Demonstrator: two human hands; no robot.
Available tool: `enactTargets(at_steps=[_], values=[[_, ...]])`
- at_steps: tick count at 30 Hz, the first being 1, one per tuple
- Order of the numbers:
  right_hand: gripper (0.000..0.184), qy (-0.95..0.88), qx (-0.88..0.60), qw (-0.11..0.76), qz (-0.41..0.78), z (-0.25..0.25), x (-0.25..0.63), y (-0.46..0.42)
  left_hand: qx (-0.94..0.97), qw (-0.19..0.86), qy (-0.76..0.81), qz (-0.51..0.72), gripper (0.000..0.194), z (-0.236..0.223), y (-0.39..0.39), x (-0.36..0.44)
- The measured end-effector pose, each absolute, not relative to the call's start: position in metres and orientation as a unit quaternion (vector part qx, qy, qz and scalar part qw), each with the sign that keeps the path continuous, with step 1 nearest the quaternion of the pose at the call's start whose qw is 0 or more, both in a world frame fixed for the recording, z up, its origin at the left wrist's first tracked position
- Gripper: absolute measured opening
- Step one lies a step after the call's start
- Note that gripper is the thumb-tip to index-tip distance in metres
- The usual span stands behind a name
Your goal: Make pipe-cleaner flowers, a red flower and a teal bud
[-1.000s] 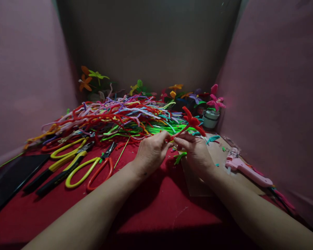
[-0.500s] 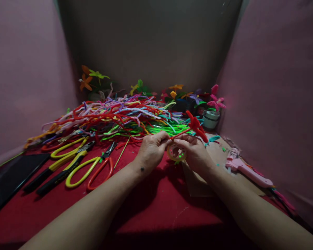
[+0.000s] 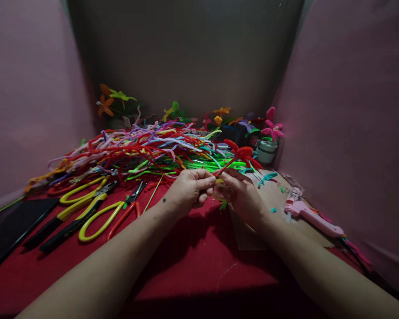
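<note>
A red pipe-cleaner flower (image 3: 243, 153) rises above my hands, its petals tilted up to the right. My left hand (image 3: 191, 188) is closed, pinching the lower end of the flower's red stem (image 3: 226, 165) between thumb and fingers. Close beside it, my right hand (image 3: 242, 192) is closed around a roll of yellowish clear tape (image 3: 219, 193), its fingertips near the stem. The roll is partly covered by the fingers. Whether a strip of tape runs to the stem I cannot tell.
Behind my hands lies a heap of coloured pipe cleaners (image 3: 146, 141). Pliers (image 3: 86, 212), scissors (image 3: 101, 221) and a black flat object (image 3: 16, 226) are at left. A pink glue gun (image 3: 312, 217) rests on cardboard (image 3: 279, 199) at right, near a small pot (image 3: 266, 150).
The flower has turned so its petals face more upward, and it sits slightly further left. The tape roll is now more hidden by my fingers. My left fingers have curled in more.
</note>
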State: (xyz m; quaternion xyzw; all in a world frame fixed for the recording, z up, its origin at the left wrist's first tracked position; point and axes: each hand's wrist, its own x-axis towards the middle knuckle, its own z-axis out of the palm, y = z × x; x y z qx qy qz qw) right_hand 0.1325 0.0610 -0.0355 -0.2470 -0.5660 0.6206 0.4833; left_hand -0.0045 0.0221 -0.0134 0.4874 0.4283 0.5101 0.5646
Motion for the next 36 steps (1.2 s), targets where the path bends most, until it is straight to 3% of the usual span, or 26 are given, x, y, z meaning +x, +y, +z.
enactTargets(at_steps=[5, 12, 16, 22, 25, 28, 36], values=[[0.013, -0.582, -0.246, 0.463, 0.621, -0.032, 0.134, 0.059, 0.465, 0.644, 0.364, 0.486, 0.016, -0.020, 0.025, -0.009], [0.014, -0.549, -0.209, 0.468, 0.660, -0.037, 0.133, 0.067, 0.498, 0.642, 0.353, 0.464, 0.021, -0.020, 0.025, -0.010], [0.008, -0.557, -0.234, 0.508, 0.614, -0.038, 0.134, 0.068, 0.579, 0.497, 0.442, 0.471, 0.024, -0.017, 0.024, -0.004], [0.012, -0.605, -0.276, 0.515, 0.540, -0.032, 0.134, 0.061, 0.680, 0.169, 0.523, 0.485, 0.008, -0.028, 0.024, -0.001], [0.018, -0.622, -0.276, 0.493, 0.543, -0.032, 0.134, 0.059, 0.682, 0.125, 0.523, 0.496, 0.014, -0.030, 0.023, -0.001], [0.017, -0.614, -0.252, 0.491, 0.564, -0.035, 0.135, 0.061, 0.650, 0.188, 0.520, 0.521, 0.016, -0.027, 0.022, 0.000], [0.011, -0.619, -0.244, 0.470, 0.579, -0.038, 0.136, 0.068, 0.494, 0.588, 0.404, 0.497, 0.014, -0.014, 0.021, -0.008]])
